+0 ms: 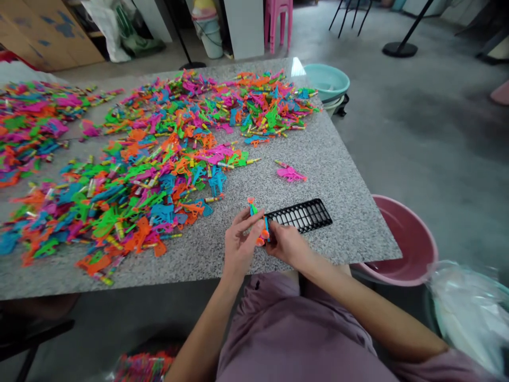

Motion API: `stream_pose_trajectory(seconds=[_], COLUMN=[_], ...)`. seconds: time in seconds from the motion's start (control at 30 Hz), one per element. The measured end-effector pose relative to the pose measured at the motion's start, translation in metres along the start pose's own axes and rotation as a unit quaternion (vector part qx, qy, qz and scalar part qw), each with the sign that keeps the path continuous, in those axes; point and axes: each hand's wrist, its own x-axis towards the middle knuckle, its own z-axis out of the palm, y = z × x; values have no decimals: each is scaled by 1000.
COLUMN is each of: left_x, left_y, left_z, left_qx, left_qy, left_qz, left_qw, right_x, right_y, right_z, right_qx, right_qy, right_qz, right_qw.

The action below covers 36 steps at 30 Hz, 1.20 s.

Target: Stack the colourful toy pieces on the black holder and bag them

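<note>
Seems mid-fiddle: left fingers (248,221) pinch toy parts (253,209), can't tell what right fingers (278,232) hold. Next probably needs steadiness; black rack's (302,216) at two o'clock.

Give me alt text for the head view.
A person's left hand and right hand meet around small bright plastic pieces beside a black slotted rack on a speckled grey table. Heaps of multicoloured plastic parts spread to the left and beyond, and one pink piece lies apart beyond the rack.
</note>
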Motion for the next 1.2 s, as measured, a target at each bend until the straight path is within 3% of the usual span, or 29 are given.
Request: stream_pose_trajectory(seconds=[0.13,0.2,0.27,0.3,0.33,0.37,0.4,0.47,0.53,0.6,0.63,0.7,0.77,0.83,0.87,0.93,1.0,1.1,1.2], left_x=[0,1,3,3,4,5,5,5,6,6,6,6,6,7,7,7,6,4,2], left_y=[8,9,9,9,9,9,9,10,9,9,9,9,9,10,10,10,10,10,10], left_z=[5,5,3,2,0,-1,-2,-5,-7,-8,-9,-8,-7,-7,-6,-6,-6,-5,-5], left_qx=[-16,-23,-28,-29,-28,-27,-26,-23,-17,-7,-3,-3,-12,-17,-16,-15,-24,-37,-44], left_qy=[27,24,12,6,0,-4,-9,-19,-29,-36,-37,-35,-31,-31,-32,-33,-27,-20,-25], left_qz=[-36,-47,-53,-55,-58,-62,-68,-83,-95,-102,-105,-112,-119,-126,-127,-127,-124,-121,-116], left_qw=[999,998,998,998,998,998,997,996,995,994,994,993,992,991,991,991,992,992,992], right_x=[-8,2,29,49,71,94,118,159,185,191,187,167,136,101,84,56,38,31,38], right_y=[4,14,31,41,52,62,72,89,101,111,116,125,130,129,126,115,100,78,58], right_z=[-3,-22,-52,-69,-85,-100,-112,-128,-135,-137,-138,-136,-131,-121,-114,-99,-87,-74,-59], right_qx=[26,57,41,0,-63,-132,-201,-317,-387,-410,-406,-360,-257,-99,-5,172,283,281,240], right_qy=[-23,-80,-88,-49,38,120,141,80,-25,-93,-106,-98,-48,26,54,66,47,47,67], right_qz=[-52,-109,-142,-136,-107,-82,-104,-205,-303,-352,-360,-354,-307,-207,-147,-46,2,4,-37], right_qw=[998,989,985,990,992,981,964,922,871,836,833,858,915,973,988,982,958,959,968])
